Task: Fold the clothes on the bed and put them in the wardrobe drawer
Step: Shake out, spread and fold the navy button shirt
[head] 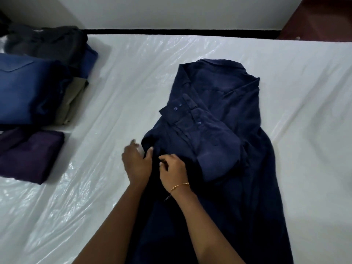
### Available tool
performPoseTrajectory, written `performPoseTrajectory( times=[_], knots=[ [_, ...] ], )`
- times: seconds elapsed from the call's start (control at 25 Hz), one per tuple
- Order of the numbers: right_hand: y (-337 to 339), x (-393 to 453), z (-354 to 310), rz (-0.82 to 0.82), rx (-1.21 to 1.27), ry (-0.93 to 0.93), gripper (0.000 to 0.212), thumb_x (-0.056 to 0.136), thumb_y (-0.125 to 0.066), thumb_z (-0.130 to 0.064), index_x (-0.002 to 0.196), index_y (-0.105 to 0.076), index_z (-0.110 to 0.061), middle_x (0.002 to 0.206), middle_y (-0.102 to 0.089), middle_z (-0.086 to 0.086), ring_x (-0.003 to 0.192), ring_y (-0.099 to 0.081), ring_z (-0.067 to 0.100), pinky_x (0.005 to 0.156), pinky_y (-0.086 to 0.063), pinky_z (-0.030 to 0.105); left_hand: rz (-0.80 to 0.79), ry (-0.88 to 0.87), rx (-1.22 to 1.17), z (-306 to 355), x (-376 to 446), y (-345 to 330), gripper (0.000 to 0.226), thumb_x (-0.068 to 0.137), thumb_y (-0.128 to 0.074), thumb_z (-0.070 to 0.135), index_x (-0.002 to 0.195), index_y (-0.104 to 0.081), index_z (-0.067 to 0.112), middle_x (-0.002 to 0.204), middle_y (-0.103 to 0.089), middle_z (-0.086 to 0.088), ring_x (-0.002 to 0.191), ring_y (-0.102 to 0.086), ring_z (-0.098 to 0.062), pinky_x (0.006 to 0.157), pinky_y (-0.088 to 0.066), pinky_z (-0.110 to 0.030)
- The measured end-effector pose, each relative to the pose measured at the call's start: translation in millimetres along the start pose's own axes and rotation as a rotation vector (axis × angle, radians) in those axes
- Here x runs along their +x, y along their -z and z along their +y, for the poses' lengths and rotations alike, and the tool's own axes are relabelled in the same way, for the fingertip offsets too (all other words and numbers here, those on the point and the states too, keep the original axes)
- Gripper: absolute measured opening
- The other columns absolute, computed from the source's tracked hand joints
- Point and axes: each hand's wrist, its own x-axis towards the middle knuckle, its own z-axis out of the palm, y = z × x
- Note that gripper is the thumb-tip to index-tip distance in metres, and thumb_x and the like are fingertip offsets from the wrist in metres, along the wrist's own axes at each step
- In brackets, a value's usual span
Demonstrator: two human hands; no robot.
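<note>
Both bare forearms reach forward from the lower edge of the view toward the navy shirt. The left hand lies at the shirt's left edge, fingers fairly straight and spread, the thumb touching the cloth. The right hand sits just beside it, on the shirt, with curled fingers that pinch the fabric. The right wrist carries a thin gold bracelet. The two hands are close together, almost touching.
</note>
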Motion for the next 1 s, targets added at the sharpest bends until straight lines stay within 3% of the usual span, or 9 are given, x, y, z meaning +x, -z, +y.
performPoseTrajectory(
  times=[0.16, 0.32, 0.4, 0.52, 0.6, 0.68, 0.76, 0.88, 1.0],
  knots=[
    [-32.8, 20.9, -8.6, 0.071, -0.185, 0.043, 0.034, 0.072, -0.056, 0.001, 0.104, -0.066, 0.004, 0.107, -0.062, 0.023, 0.096, -0.059, 0.044, 0.07, -0.053, 0.046, 0.07, -0.212, -0.041, -6.7, 9.1, 18.6, 0.021, 0.093, -0.051, 0.019, 0.088, -0.064, 0.002, 0.083, -0.065, -0.013, 0.079, -0.059, -0.027, 0.064, -0.038, -0.029],
    [-21.7, 45.5, 7.2, 0.197, -0.359, -0.078, 0.039, 0.088, -0.051, -0.007, 0.127, -0.052, 0.001, 0.12, -0.054, 0.026, 0.114, -0.047, 0.043, 0.09, -0.039, 0.046, 0.031, -0.81, 0.248, -8.5, -7.6, 10.3, 0.015, 0.079, -0.058, 0.016, 0.092, -0.058, 0.007, 0.071, -0.058, -0.009, 0.047, -0.053, -0.024, 0.036, -0.036, -0.025],
    [-8.9, 52.5, 7.2, 0.256, -0.055, -0.2, 0.034, 0.092, -0.044, -0.006, 0.125, -0.053, -0.001, 0.122, -0.056, 0.021, 0.114, -0.049, 0.036, 0.097, -0.037, 0.039, -0.053, -0.914, 0.312, -13.4, -13.9, 0.7, 0.042, 0.063, -0.077, 0.006, 0.1, -0.056, 0.008, 0.07, -0.059, -0.008, 0.038, -0.049, -0.023, 0.034, -0.026, -0.019],
    [10.9, 55.5, -10.0, 0.268, 0.932, -0.488, 0.032, 0.099, -0.039, -0.021, 0.123, -0.056, -0.012, 0.124, -0.06, 0.008, 0.114, -0.055, 0.021, 0.1, -0.044, 0.035, -0.182, -0.857, 0.269, -13.5, -22.0, -12.7, 0.065, 0.056, -0.078, 0.001, 0.117, -0.058, 0.001, 0.077, -0.063, -0.009, 0.037, -0.05, -0.022, 0.036, -0.022, -0.017],
    [19.8, 54.4, -5.9, 0.219, 1.342, -0.591, 0.039, 0.098, -0.034, -0.04, 0.122, -0.055, -0.017, 0.121, -0.061, 0.003, 0.11, -0.057, 0.017, 0.091, -0.046, 0.029, -0.309, -0.787, 0.216, -12.0, -33.1, -18.3, 0.073, 0.061, -0.065, -0.001, 0.131, -0.048, -0.001, 0.086, -0.062, -0.011, 0.042, -0.052, -0.024, 0.04, -0.023, -0.019],
    [22.4, 52.8, -2.5, 0.146, 1.376, -0.629, 0.043, 0.096, -0.037, -0.048, 0.127, -0.05, -0.02, 0.124, -0.057, -0.001, 0.11, -0.054, 0.013, 0.087, -0.044, 0.026, -0.394, -0.698, 0.263, -9.2, -43.1, -19.5, 0.08, 0.074, -0.056, -0.002, 0.147, -0.024, 0.006, 0.107, -0.057, -0.012, 0.062, -0.057, -0.029, 0.048, -0.028, -0.027],
    [20.0, 54.0, 3.7, 0.097, 1.13, -0.63, 0.044, 0.093, -0.053, -0.032, 0.134, -0.045, -0.019, 0.129, -0.054, -0.002, 0.112, -0.052, 0.013, 0.089, -0.043, 0.027, -0.524, -0.628, 0.268, -14.2, -51.6, -19.3, 0.083, 0.081, -0.052, 0.003, 0.15, -0.006, 0.013, 0.119, -0.049, -0.009, 0.073, -0.054, -0.028, 0.052, -0.029, -0.029],
    [17.1, 58.1, 12.3, 0.142, 0.939, -0.608, 0.045, 0.092, -0.054, -0.006, 0.135, -0.045, -0.014, 0.126, -0.056, 0.005, 0.112, -0.055, 0.021, 0.095, -0.047, 0.036, -0.597, -0.617, 0.144, -20.8, -56.9, -12.8, 0.085, 0.079, -0.057, 0.008, 0.15, -0.01, 0.017, 0.118, -0.045, -0.004, 0.071, -0.052, -0.02, 0.055, -0.04, -0.028],
    [12.4, 51.6, 11.2, 0.196, 0.938, -0.601, 0.034, 0.091, -0.054, -0.006, 0.125, -0.055, -0.008, 0.116, -0.062, 0.008, 0.106, -0.058, 0.021, 0.096, -0.048, 0.038, -0.504, -0.573, 0.246, -28.7, -64.2, 0.0, 0.069, 0.079, -0.064, 0.022, 0.14, -0.034, 0.018, 0.115, -0.05, 0.0, 0.076, -0.058, -0.018, 0.055, -0.044, -0.027]
  ],
)
